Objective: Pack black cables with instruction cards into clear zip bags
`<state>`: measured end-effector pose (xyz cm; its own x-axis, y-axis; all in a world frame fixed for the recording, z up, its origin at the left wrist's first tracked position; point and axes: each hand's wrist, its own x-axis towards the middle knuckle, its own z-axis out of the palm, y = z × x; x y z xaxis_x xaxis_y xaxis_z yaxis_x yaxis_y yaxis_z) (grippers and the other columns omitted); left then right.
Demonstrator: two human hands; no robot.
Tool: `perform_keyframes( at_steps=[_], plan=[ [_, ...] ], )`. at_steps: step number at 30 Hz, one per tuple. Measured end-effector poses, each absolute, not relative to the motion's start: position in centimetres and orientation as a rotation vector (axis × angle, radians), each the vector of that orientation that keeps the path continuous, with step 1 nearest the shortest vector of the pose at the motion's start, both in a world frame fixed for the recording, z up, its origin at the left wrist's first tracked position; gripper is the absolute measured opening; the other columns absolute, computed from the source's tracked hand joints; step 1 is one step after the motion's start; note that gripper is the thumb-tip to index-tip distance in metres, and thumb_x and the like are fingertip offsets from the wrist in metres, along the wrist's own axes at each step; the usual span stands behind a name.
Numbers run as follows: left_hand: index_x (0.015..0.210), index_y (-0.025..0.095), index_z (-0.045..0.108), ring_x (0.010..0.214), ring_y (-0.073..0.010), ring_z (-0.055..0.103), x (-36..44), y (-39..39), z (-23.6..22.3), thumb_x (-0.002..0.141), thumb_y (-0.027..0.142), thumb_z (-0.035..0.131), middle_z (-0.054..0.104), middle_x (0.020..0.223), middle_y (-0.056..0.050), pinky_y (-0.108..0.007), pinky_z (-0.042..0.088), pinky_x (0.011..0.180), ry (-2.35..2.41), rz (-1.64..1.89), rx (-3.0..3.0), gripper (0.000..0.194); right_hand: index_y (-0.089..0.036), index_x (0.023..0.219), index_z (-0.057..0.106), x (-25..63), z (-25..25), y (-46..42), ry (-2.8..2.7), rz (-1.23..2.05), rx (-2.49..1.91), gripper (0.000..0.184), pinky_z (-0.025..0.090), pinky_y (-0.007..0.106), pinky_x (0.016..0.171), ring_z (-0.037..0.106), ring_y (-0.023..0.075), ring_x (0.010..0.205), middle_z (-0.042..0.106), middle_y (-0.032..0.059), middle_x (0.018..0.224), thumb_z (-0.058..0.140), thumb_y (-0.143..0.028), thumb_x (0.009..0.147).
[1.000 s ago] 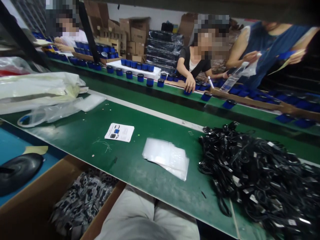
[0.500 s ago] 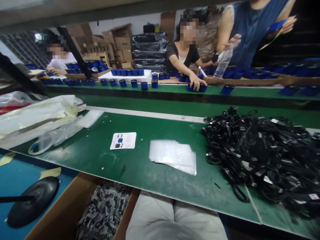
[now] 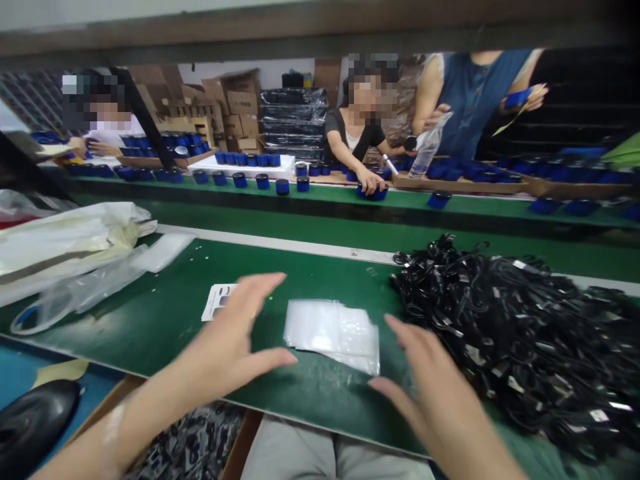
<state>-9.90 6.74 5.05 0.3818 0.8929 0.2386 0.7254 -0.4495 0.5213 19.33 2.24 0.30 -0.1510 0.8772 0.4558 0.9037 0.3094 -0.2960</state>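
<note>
At the far left, white and clear plastic wrapping (image 3: 75, 237) lies crumpled on the green surface (image 3: 210, 263). Below the surface edge on that side are a black round base (image 3: 37, 413) and a cardboard box (image 3: 245, 437) holding many small packets (image 3: 195, 437). Next come printed cards (image 3: 215, 300), partly hidden by the left hand (image 3: 227, 347). The left grip is spread, thumb well apart from the fingers, and pinches nothing. In the middle, between the two hands, lies a stack of clear plastic bags (image 3: 327, 333) — flat and slightly fanned. The right hand (image 3: 433, 377) is just beside the stack's right edge, its grip likewise spread and bare; whether either hand touches the bags, I cannot tell. Rightmost is a large heap of black cables (image 3: 520, 347) — tangled together, beyond the right hand.
</note>
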Motion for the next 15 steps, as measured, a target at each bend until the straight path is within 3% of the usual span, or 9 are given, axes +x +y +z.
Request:
perform_keyframes(
  at_steps=[2, 4, 9, 12, 15],
  plan=[
    [0.142, 0.025, 0.030, 0.133, -0.0373, 0.033, -8.1, 10.1, 3.4, 0.071, 0.048, 0.073, 0.031, 0.150, -0.015, -0.062, 0.029, 0.105, 1.218, 0.504, 2.384, 0.086, -0.013, 0.128, 0.046, 18.5, -1.5, 3.4, -2.055, -0.160, -1.545, 0.053, 0.057, 0.038, 0.068, 0.063, 0.0275, 0.090, 0.059, 0.0165, 0.107, 0.030, -0.051, 0.096],
    [0.147, 0.026, 0.016, 0.139, -0.0396, 0.020, -6.6, 11.9, 1.4, 0.061, 0.053, 0.078, 0.023, 0.153, -0.018, -0.065, 0.015, 0.109, 1.089, 0.345, 2.405, 0.110, -0.012, 0.128, 0.044, 18.0, -2.9, 3.7, -2.062, -0.258, -1.553, 0.055, 0.058, 0.037, 0.063, 0.065, 0.0277, 0.083, 0.060, 0.0175, 0.100, 0.023, -0.051, 0.096],
    [0.149, 0.020, 0.009, 0.138, -0.0324, 0.026, -4.4, 12.0, -1.0, 0.076, 0.049, 0.066, 0.038, 0.141, -0.019, -0.062, 0.008, 0.111, 1.088, 0.270, 2.382, 0.097, -0.013, 0.124, 0.044, 18.1, -3.5, 4.2, -2.107, -0.419, -1.569, 0.047, 0.058, 0.036, 0.056, 0.066, 0.0270, 0.074, 0.061, 0.0175, 0.096, 0.023, -0.045, 0.097],
    [0.148, 0.015, 0.012, 0.136, -0.0305, 0.029, -3.3, 11.8, -1.0, 0.076, 0.051, 0.066, 0.042, 0.137, -0.019, -0.058, 0.006, 0.112, 1.117, 0.248, 2.381, 0.097, -0.011, 0.122, 0.045, 17.9, -3.2, 5.1, -2.119, -0.445, -1.545, 0.046, 0.058, 0.037, 0.052, 0.066, 0.0264, 0.069, 0.060, 0.0178, 0.093, 0.023, -0.043, 0.098],
    [0.149, 0.017, 0.006, 0.139, -0.0301, 0.024, -3.6, 12.1, -0.3, 0.069, 0.061, 0.066, 0.035, 0.144, -0.019, -0.056, 0.006, 0.113, 1.113, 0.212, 2.405, 0.109, -0.010, 0.121, 0.045, 17.9, -3.2, 5.5, -2.113, -0.414, -1.517, 0.046, 0.058, 0.036, 0.051, 0.066, 0.0258, 0.067, 0.059, 0.0176, 0.091, 0.024, -0.043, 0.098]
  ],
)
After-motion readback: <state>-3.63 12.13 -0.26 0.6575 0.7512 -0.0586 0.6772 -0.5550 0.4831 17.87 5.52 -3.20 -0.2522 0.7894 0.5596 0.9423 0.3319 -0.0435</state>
